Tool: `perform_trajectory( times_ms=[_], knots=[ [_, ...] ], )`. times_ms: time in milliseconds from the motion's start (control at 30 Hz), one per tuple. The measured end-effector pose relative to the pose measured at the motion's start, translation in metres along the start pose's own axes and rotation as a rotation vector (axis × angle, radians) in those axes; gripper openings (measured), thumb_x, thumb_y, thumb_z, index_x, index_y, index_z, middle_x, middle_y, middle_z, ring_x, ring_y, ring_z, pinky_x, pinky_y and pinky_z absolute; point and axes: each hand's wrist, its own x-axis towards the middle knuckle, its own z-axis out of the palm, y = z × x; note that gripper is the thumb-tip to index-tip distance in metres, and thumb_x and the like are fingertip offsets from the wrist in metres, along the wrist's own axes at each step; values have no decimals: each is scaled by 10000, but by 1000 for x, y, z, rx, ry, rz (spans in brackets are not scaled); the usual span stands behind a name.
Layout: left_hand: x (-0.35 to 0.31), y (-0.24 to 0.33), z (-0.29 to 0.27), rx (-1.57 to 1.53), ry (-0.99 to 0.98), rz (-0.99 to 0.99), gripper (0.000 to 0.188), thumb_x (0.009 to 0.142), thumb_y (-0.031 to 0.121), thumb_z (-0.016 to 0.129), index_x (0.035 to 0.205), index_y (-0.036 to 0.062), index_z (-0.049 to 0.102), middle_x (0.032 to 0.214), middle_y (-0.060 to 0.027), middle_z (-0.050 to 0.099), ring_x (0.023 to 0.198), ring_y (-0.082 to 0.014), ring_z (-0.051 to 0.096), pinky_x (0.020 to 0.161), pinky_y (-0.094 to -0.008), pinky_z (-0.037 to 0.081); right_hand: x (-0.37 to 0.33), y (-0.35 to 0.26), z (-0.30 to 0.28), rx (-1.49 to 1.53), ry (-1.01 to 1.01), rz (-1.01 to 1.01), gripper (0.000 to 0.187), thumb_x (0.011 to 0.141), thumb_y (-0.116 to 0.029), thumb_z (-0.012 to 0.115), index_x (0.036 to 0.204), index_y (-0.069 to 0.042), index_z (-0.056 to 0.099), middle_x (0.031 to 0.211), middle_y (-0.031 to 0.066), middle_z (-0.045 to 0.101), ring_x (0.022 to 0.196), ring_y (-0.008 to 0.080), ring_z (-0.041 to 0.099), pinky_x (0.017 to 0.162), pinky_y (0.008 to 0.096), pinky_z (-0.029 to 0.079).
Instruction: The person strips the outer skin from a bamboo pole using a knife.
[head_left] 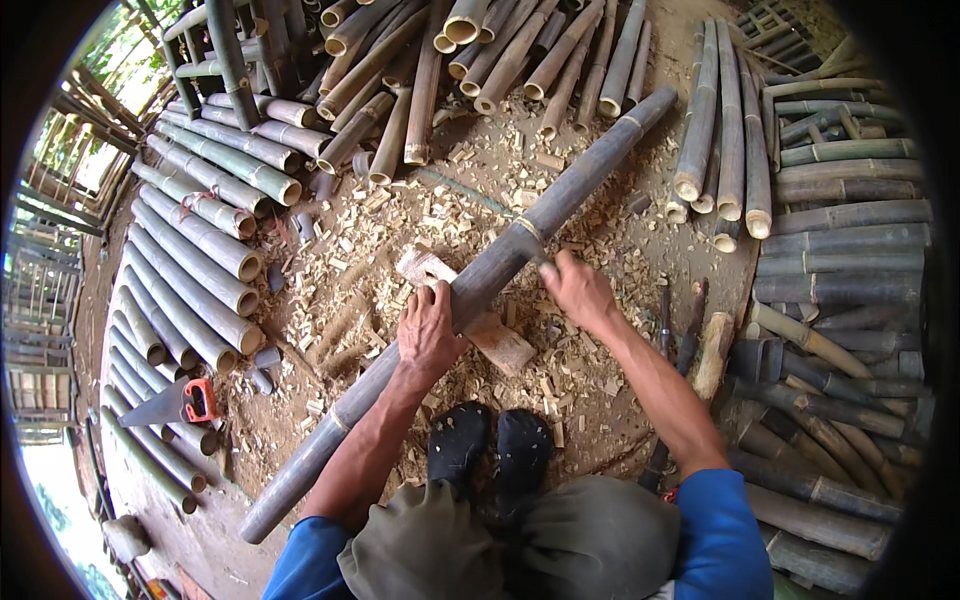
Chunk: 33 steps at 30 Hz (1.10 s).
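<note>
A long dark bamboo pole (590, 175) lies slantwise before me, from lower left to upper right, across a pale wooden block (500, 343) on the ground. My left hand (432, 330) is closed over the pole just above the block, its fingers curled on the top side. My right hand (580, 290) is closed at the pole's right side, near a pale ringed joint. It grips a small tool, probably a knife, whose dark, blurred end (534, 250) meets the pole by that joint. Most of the tool is hidden by my fingers.
Wood chips (350, 255) cover the ground. Bamboo poles (215, 235) lie in rows on the left, with a red-handled saw (200, 400) on them. More poles (480, 60) are piled ahead, and dark ones (845, 245) are stacked right. My dark-covered feet (458, 440) are below the block.
</note>
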Motion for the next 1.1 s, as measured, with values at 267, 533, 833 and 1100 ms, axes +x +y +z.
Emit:
perform_trajectory(
  times_ms=[267, 533, 833, 1100],
  knots=[
    [0, 7, 4, 65, 97, 19, 671, 728, 144, 885, 1252, 1, 492, 1199, -195, 559, 1161, -366, 580, 990, -473, 492, 0, 0, -16, 9, -17, 111, 477, 1161, -451, 379, 1070, -21, 564, 601, -44, 425, 434, 74, 351, 332, 278, 280],
    [-2, -9, 15, -53, 88, 45, 738, 680, 166, 894, 1294, 25, 511, 1141, -195, 600, 1090, -400, 600, 945, -499, 512, 7, 14, -5, 40, 121, 90, 438, 1160, -419, 396, 1037, -36, 569, 608, -24, 459, 432, 81, 369, 318, 291, 295],
    [2, -3, 8, -48, 69, 46, 683, 658, 155, 875, 1248, 47, 549, 1176, -200, 591, 1141, -411, 586, 939, -518, 519, 18, 8, -18, 73, 127, 210, 437, 1157, -441, 380, 995, -68, 543, 604, -46, 469, 426, 72, 392, 328, 282, 303],
    [0, -2, 17, 39, 103, 109, 851, 666, 153, 907, 1388, 50, 467, 1227, -204, 571, 1171, -401, 573, 959, -516, 506, 0, 9, 4, 29, 19, 31, 450, 1155, -445, 402, 1040, -39, 561, 586, -39, 436, 417, 70, 376, 296, 285, 314]
  ],
)
